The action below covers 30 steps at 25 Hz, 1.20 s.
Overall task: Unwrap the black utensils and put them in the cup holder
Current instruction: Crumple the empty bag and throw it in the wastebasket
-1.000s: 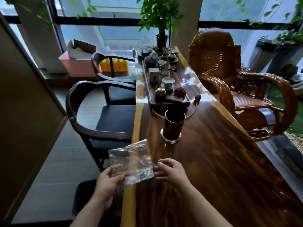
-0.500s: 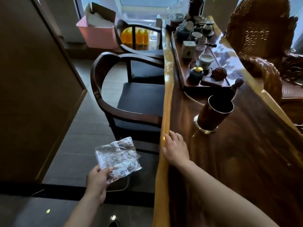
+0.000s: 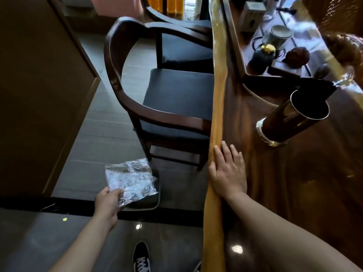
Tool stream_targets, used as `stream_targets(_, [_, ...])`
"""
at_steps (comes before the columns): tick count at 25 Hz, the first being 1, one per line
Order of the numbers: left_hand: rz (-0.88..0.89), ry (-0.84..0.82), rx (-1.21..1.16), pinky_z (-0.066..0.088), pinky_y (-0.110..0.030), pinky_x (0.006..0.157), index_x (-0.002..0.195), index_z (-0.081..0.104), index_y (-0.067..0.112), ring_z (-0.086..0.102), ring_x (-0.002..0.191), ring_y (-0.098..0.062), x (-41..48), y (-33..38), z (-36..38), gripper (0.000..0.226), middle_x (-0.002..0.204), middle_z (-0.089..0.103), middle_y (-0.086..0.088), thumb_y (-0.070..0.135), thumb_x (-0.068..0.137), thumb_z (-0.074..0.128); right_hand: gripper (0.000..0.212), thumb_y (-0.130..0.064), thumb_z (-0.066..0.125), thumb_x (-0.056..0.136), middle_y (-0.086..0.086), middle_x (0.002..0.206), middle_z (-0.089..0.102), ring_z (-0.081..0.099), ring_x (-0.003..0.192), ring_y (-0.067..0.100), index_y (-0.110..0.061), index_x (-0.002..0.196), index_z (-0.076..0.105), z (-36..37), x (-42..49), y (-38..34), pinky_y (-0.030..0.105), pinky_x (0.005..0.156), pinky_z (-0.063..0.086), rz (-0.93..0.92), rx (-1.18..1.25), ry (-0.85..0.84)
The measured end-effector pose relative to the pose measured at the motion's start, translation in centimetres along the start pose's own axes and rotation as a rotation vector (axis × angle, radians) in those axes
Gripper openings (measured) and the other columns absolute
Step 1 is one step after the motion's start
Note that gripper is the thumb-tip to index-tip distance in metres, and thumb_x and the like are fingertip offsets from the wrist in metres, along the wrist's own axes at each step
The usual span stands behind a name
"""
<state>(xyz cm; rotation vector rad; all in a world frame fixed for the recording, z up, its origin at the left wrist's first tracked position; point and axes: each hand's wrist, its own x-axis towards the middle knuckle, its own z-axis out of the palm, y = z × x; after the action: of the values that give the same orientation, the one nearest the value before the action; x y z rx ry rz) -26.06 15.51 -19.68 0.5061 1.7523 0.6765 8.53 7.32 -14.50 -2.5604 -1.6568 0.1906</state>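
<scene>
**Crumpled wrapper in one hand, other palm flat on the wood**

The left hand (image 3: 109,203) pinches one clear, crinkled plastic wrapper (image 3: 130,179) by its near corner. The right hand (image 3: 228,172) lies flat on the glossy wooden table (image 3: 216,114), fingers straight and slightly spread. Beyond those fingertips stands one shiny cylindrical cup holder (image 3: 294,120). Dark, blurred utensils (image 3: 318,91) jut from it, too indistinct to count.

My left hand (image 3: 109,205) reaches out low ahead of me on a bare, nearly straight forearm, thumb and fingers pinching the near corner of a clear plastic wrapper (image 3: 130,180) that sticks out beyond my fingertips. My right hand (image 3: 228,173) lies palm down, fingers straight and close together, flat on the table edge (image 3: 218,114), its bare forearm running back toward me. The two hands are well apart, the right a little farther forward.
</scene>
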Motion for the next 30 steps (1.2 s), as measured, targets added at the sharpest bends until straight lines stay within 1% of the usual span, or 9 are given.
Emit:
stream_targets(5, [0.05,0.146,0.162,0.042,-0.033,0.065,0.08,0.059,0.01,0.053,0.066,-0.023,4.5,-2.1,-0.3,0.016,0.076,0.06,-0.013,-0.005,0.085,0.062,0.063,-0.049,0.028,0.096,0.003,0.166,0.026,0.018,0.154,0.027,-0.027,0.155,0.033,-0.3,0.1,-0.4,0.051,0.126,0.013,0.032,-0.018,-0.004])
stream_targets(7, [0.101,0.209,0.275,0.044,-0.031,0.064,0.086,0.064,0.009,0.057,0.065,-0.024,5.9,-3.3,-0.2,0.012,0.075,0.064,-0.012,-0.003,0.084,0.063,0.064,-0.049,0.027,0.096,0.003,0.167,0.025,0.017,0.153,0.027,-0.027,0.156,0.032,-0.2,0.1,-0.5,0.051,0.125,0.013,0.032,-0.04,-0.006])
stream_targets(10, [0.138,0.292,0.417,0.042,-0.025,0.051,0.089,0.064,0.015,0.058,0.059,-0.016,7.2,-4.8,0.4,0.011,0.073,0.065,-0.002,0.004,0.087,0.063,0.065,-0.048,0.029,0.094,0.005,0.166,0.026,0.02,0.152,0.029,-0.025,0.155,0.034,-0.4,0.1,-0.5,0.052,0.124,0.015,0.037,-0.04,-0.003])
stream_targets(11, [0.143,0.306,0.463,0.041,-0.025,0.051,0.09,0.063,0.017,0.058,0.06,-0.016,7.6,-5.2,0.7,0.011,0.076,0.065,-0.002,0.006,0.089,0.063,0.065,-0.047,0.03,0.094,0.006,0.165,0.027,0.021,0.152,0.03,-0.024,0.154,0.036,-0.5,0.2,-0.6,0.052,0.124,0.016,0.04,-0.034,0.004])
stream_targets(13, [0.144,0.324,0.562,0.044,-0.03,0.062,0.097,0.066,0.017,0.057,0.068,-0.024,8.6,-6.3,1.1,0.01,0.085,0.064,-0.005,0.01,0.09,0.062,0.065,-0.046,0.032,0.093,0.007,0.165,0.029,0.022,0.151,0.031,-0.022,0.153,0.037,-0.3,0.3,-0.8,0.053,0.124,0.016,0.04,-0.031,0.009])
stream_targets(16, [0.124,0.324,0.646,0.046,-0.036,0.072,0.111,0.067,0.011,0.059,0.082,-0.03,10.7,-7.3,1.7,0.022,0.099,0.069,-0.014,0.008,0.091,0.06,0.065,-0.044,0.035,0.092,0.008,0.164,0.03,0.024,0.15,0.032,-0.021,0.152,0.04,-0.2,-0.1,-0.6,0.054,0.123,0.017,0.033,-0.02,0.035])
stream_targets(20, [0.097,0.295,0.722,0.048,-0.039,0.077,0.115,0.064,0.009,0.065,0.101,-0.041,13.6,-8.2,3.1,0.023,0.113,0.069,-0.022,0.01,0.093,0.058,0.064,-0.043,0.038,0.091,0.007,0.163,0.03,0.024,0.149,0.033,-0.021,0.151,0.04,0.6,0.3,-0.1,0.055,0.121,0.019,0.013,-0.006,0.077])
stream_targets(25, [0.11,0.254,0.897,0.043,-0.038,0.075,0.115,0.063,0.01,0.065,0.105,-0.042,15.8,-9.3,5.2,0.023,0.116,0.069,-0.021,0.01,0.094,0.054,0.064,-0.043,0.037,0.091,0.008,0.162,0.031,0.025,0.148,0.034,-0.02,0.15,0.04,1.1,0.2,0.1,0.056,0.119,0.021,0.001,0.004,0.115])
stream_targets(30, [0.128,0.239,0.966,0.044,-0.038,0.075,0.114,0.063,0.01,0.065,0.104,-0.042,17.1,-10.4,5.8,0.022,0.115,0.069,-0.022,0.011,0.094,0.054,0.064,-0.04,0.039,0.09,0.008,0.162,0.032,0.025,0.147,0.034,-0.02,0.15,0.041,0.9,0.2,-0.2,0.058,0.118,0.023,0.008,0.054,0.118])
